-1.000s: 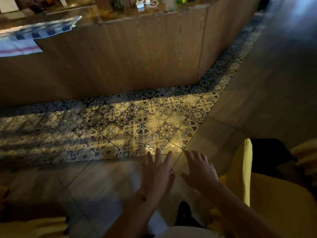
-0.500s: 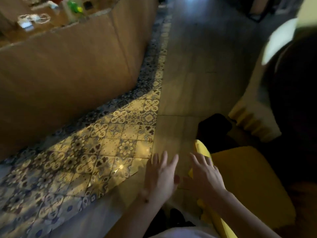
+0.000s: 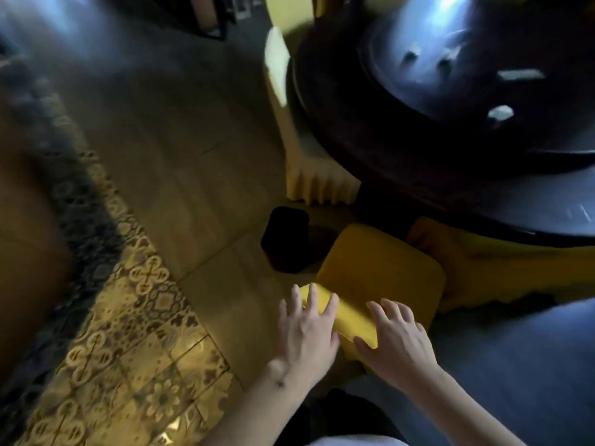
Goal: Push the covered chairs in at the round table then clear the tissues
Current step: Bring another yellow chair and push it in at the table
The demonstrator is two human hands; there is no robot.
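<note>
Both hands were at the top edge of the yellow covered chair (image 3: 380,272)'s backrest, near side of the round table (image 3: 370,136). Left hand (image 3: 307,333) and right hand (image 3: 397,344) had fingers spread flat, gripping nothing. Seat was mostly out from the table, so not pushed in. Another covered chair (image 3: 302,162) sat tucked at the table's left edge. White tissues (image 3: 499,113) were on the tabletop, uncleared.

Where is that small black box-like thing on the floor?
In the head view, the black box sits on the floor near the middle of the picture, just left of the yellow-covered chair and below the paler covered chair.
</note>
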